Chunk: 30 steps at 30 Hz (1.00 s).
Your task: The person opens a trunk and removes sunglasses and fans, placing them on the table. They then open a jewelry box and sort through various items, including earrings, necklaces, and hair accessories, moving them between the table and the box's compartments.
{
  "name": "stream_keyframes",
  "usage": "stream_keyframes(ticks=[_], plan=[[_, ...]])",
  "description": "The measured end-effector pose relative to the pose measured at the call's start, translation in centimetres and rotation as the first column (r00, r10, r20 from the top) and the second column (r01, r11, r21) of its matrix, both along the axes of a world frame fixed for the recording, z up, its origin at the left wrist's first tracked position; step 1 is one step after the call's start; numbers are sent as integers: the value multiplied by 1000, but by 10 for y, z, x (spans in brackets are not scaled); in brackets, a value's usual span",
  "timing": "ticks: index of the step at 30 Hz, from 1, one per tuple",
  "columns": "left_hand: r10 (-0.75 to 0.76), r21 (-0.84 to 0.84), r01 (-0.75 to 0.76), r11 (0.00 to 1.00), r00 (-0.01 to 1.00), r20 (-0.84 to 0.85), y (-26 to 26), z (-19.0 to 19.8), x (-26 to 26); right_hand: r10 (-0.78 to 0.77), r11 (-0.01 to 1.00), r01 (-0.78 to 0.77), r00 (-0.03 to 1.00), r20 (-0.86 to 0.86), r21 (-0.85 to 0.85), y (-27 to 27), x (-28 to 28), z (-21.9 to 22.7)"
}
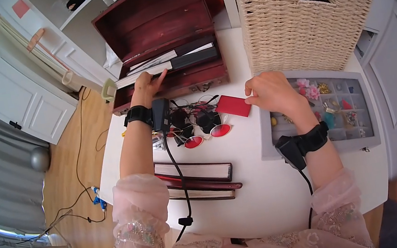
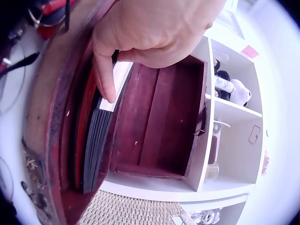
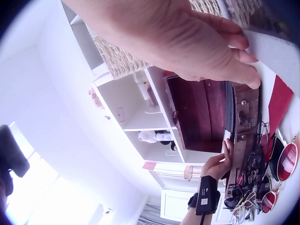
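Observation:
My left hand [image 1: 148,86] reaches into the open dark-red wooden chest [image 1: 154,23]. There its extended thumb rests along the top of a book [image 2: 121,75] with white page edges. That book stands upright beside a thick black-edged one [image 2: 96,140], and my other fingers bend over behind it, partly hidden. On the table in front of the chest lies a flat red card-like piece [image 1: 233,106], beside several pairs of glasses [image 1: 201,123]. My right hand [image 1: 273,90] hovers at its right edge with loosely bent fingers; in the right wrist view the fingertips [image 3: 254,83] stand apart from it.
A grey compartmented jewellery box [image 1: 346,103] sits under and right of my right hand. Behind it stands a tall woven basket [image 1: 296,16]. Several books [image 1: 200,179] lie near the front of the white table [image 1: 252,189]. Cables run from both wrist cameras.

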State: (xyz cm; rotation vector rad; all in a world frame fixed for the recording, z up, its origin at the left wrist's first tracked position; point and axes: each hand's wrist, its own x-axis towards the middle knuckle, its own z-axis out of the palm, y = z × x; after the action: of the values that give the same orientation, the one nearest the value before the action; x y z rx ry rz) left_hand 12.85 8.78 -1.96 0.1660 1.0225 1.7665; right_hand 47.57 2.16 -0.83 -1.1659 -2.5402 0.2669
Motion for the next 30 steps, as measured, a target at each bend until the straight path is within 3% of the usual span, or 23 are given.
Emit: stream_keyframes(ticks=[3,5,6,11,15,16,18,19,20,22,24,26,27,28,30], plan=[[-14,-51,16,999,999,43,1,7,4,1,1000,-1,1000,-4,0,0,0,0],[105,-207,-81,975,988,109,3,12,8,2,1000,-2,1000,-5,4,0,0,0],[88,-210,-65,975,991,102,6,10,8,1,1000,-1,1000,4,9,0,0,0],[-187,-121,187,975,982,11,24,-25,-15,-26,1000,26,1000,1,-4,1,-2,-1],[-499,-93,492,866,862,-88,54,-56,-64,-10,999,10,1000,26,33,1,3,-3],[-569,-111,566,817,758,-319,59,-70,-86,0,999,-1,1000,28,44,1,-1,-2],[-528,-176,623,762,440,-727,44,-62,-91,17,999,-16,1000,-7,36,1,0,-3],[-369,-347,378,858,-15,-929,40,-59,-90,2,1000,-2,1000,2,9,1,-1,-2],[-257,-342,76,936,-514,-818,23,-39,-69,-13,1000,13,1000,12,-16,1,-1,0],[-257,-268,171,948,-85,-963,13,-35,-64,-7,999,8,1000,21,-33,0,-1,2],[-125,-145,348,926,-79,-989,-29,-1,-27,-12,1000,12,1000,26,-5,0,-1,1],[-140,43,569,821,274,-951,18,-54,-102,-15,1000,15,999,34,-13,0,-1,2],[-135,-190,443,876,-153,-979,2,-20,-74,-19,1000,20,999,43,-17,0,-2,2],[-177,-346,221,912,-548,-817,-14,4,-53,-11,1000,12,999,42,-22,0,-1,2],[-369,-399,305,864,-155,-917,-12,1,-63,-21,1000,21,1000,3,-17,1,-1,0]])
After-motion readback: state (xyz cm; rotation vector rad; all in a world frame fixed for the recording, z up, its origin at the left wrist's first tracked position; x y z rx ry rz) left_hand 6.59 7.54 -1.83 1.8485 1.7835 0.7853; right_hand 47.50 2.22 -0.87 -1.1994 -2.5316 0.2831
